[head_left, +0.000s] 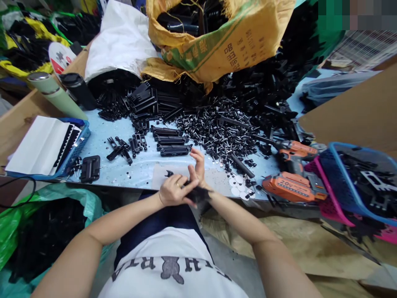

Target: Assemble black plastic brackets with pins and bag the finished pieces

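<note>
At the table's front edge my left hand (177, 189), with a ring on one finger, reaches across to my right hand (198, 169). Its index finger points over the right palm and its other fingers are bent. A dark, blurred thing (201, 195) lies between the hands and against my right wrist; its shape is unclear. My right hand is turned up, its fingers apart and slightly curled. Just behind the hands, a small black clip-like part (169, 173) rests on a pale mat (158, 176). Long black assemblies (173, 150) lie in a row beyond them.
Loose pins and small black parts (220, 128) form a heap behind. An orange power driver (290, 186) and a blue basket (331, 165) stand right. A blue tray (82, 142) with papers, a green bottle (58, 97) and a yellow sack (248, 41) surround the work area.
</note>
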`<state>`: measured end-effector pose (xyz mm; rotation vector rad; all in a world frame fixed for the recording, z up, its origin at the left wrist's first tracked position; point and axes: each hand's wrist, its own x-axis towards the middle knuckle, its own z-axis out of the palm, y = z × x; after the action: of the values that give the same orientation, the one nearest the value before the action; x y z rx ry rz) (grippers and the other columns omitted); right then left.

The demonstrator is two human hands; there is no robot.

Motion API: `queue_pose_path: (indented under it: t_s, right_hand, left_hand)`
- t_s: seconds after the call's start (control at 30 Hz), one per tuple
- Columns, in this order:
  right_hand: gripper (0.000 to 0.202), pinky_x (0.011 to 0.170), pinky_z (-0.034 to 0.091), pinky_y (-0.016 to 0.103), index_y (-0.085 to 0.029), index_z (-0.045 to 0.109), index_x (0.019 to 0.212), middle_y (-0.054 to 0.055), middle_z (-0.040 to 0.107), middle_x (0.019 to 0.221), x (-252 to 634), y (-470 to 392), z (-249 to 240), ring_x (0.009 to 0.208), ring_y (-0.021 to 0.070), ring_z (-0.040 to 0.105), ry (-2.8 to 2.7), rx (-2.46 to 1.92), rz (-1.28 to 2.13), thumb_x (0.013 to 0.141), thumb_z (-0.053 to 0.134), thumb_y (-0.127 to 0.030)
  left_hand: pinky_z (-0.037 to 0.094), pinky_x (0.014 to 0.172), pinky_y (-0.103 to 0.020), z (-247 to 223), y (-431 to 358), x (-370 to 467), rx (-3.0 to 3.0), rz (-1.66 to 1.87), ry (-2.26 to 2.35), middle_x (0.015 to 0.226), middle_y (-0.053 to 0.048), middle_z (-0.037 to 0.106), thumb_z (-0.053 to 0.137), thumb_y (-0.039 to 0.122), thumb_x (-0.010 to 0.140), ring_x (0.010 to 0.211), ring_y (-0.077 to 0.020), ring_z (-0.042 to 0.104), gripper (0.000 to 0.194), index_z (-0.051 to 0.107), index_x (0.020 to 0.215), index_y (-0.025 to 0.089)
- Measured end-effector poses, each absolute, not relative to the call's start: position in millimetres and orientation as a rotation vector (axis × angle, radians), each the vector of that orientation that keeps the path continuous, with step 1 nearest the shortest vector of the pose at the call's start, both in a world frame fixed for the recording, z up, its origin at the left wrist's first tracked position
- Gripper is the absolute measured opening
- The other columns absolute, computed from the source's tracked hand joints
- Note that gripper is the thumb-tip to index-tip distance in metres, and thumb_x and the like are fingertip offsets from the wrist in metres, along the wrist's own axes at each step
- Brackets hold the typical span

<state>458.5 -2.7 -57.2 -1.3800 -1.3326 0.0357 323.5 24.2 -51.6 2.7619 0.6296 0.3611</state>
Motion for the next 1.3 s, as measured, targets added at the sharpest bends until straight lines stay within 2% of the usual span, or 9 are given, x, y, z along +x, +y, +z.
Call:
queue_pose_path:
  t_s: [0.17, 0.3, 0.43, 0.53, 0.67, 0.83, 0.97, 1.13, 1.3]
  right_hand:
    - [0.025, 0.095, 0.039, 0.044, -0.018, 0.057, 0.098, 0.012, 0.058, 0.108, 552.1, 72.2, -41.3, 0.107, 0.0242, 0.049, -1.609, -1.605, -0.184, 0.092, 0.038, -0.035]
    - [0.025, 0.091, 0.040, 0.040, -0.015, 0.058, 0.106, 0.013, 0.056, 0.117, 564.6, 152.0, -27.6, 0.108, 0.0256, 0.046, -2.036, -1.735, -0.215, 0.091, 0.043, -0.028]
    - [0.037, 0.091, 0.037, 0.042, -0.013, 0.050, 0.123, 0.014, 0.046, 0.134, 551.8, 221.6, -25.3, 0.119, 0.0280, 0.039, -2.275, -1.937, -0.254, 0.087, 0.042, -0.015]
    - [0.048, 0.098, 0.031, 0.044, -0.014, 0.043, 0.131, 0.013, 0.047, 0.134, 549.2, 254.7, -29.6, 0.124, 0.0260, 0.036, -2.374, -2.023, -0.238, 0.083, 0.040, -0.006]
    - [0.041, 0.101, 0.026, 0.047, -0.016, 0.052, 0.123, 0.012, 0.057, 0.118, 553.7, 272.8, -29.7, 0.116, 0.0258, 0.044, -2.468, -2.030, -0.266, 0.084, 0.042, -0.007]
    - [0.042, 0.099, 0.030, 0.047, -0.012, 0.053, 0.123, 0.015, 0.056, 0.115, 552.1, 262.4, -6.0, 0.109, 0.0285, 0.047, -2.375, -1.858, -0.235, 0.083, 0.056, -0.024]
    - [0.043, 0.089, 0.042, 0.040, -0.013, 0.052, 0.121, 0.012, 0.059, 0.114, 543.8, 227.2, 13.0, 0.100, 0.0233, 0.055, -1.990, -1.696, 0.271, 0.083, 0.056, -0.034]
    - [0.043, 0.082, 0.048, 0.036, -0.018, 0.053, 0.111, 0.004, 0.064, 0.097, 523.9, 140.1, 12.3, 0.087, 0.0176, 0.060, -1.525, -1.331, 0.933, 0.075, 0.065, -0.037]
    - [0.059, 0.085, 0.049, 0.036, -0.024, 0.048, 0.116, 0.003, 0.062, 0.097, 495.7, 38.6, -19.5, 0.093, 0.0187, 0.061, -1.308, -1.202, 1.085, 0.065, 0.075, -0.036]
  left_hand:
    - [0.038, 0.083, -0.040, -62.6, 68.0, 320.6, 3.015, 0.268, 0.517, 0.102, -0.014, 0.060, 0.053, 0.050, 0.082, 0.102, -0.0274, 0.050, 0.053, 0.051, 0.126, 0.022]
    - [0.036, 0.079, -0.038, -62.1, 104.1, 342.9, 3.094, 0.331, 0.503, 0.104, -0.013, 0.059, 0.050, 0.039, 0.087, 0.102, -0.0263, 0.049, 0.040, 0.053, 0.122, 0.018]
    - [0.036, 0.081, -0.038, -53.4, 127.7, 347.3, 3.080, 0.480, 0.603, 0.108, -0.013, 0.059, 0.052, 0.043, 0.085, 0.104, -0.0262, 0.049, 0.049, 0.050, 0.125, 0.015]
    - [0.036, 0.087, -0.038, -42.1, 152.4, 328.3, 2.897, 0.683, 1.049, 0.116, -0.015, 0.056, 0.045, 0.049, 0.088, 0.109, -0.0274, 0.047, 0.055, 0.045, 0.129, 0.013]
    - [0.039, 0.086, -0.040, -30.2, 209.3, 299.5, 2.426, 0.676, 1.836, 0.110, -0.019, 0.058, 0.038, 0.044, 0.089, 0.107, -0.0310, 0.048, 0.049, 0.052, 0.117, 0.006]
    - [0.044, 0.081, -0.045, -31.8, 265.1, 300.5, 2.158, 0.453, 2.088, 0.100, -0.024, 0.060, 0.043, 0.053, 0.082, 0.104, -0.0368, 0.049, 0.055, 0.063, 0.096, 0.004]
    - [0.046, 0.078, -0.043, -32.7, 271.3, 307.7, 2.114, 0.395, 2.066, 0.097, -0.023, 0.061, 0.054, 0.030, 0.076, 0.102, -0.0348, 0.051, 0.031, 0.064, 0.092, 0.006]
    - [0.043, 0.085, -0.046, -21.9, 251.9, 287.0, 2.093, 0.959, 2.015, 0.099, -0.019, 0.061, 0.054, 0.029, 0.077, 0.102, -0.0325, 0.052, 0.025, 0.059, 0.092, 0.009]
    - [0.044, 0.079, -0.029, -10.1, 194.1, 270.6, 1.906, 1.518, 1.502, 0.087, -0.004, 0.058, 0.059, 0.036, 0.079, 0.083, -0.0163, 0.056, 0.022, 0.049, 0.086, 0.017]
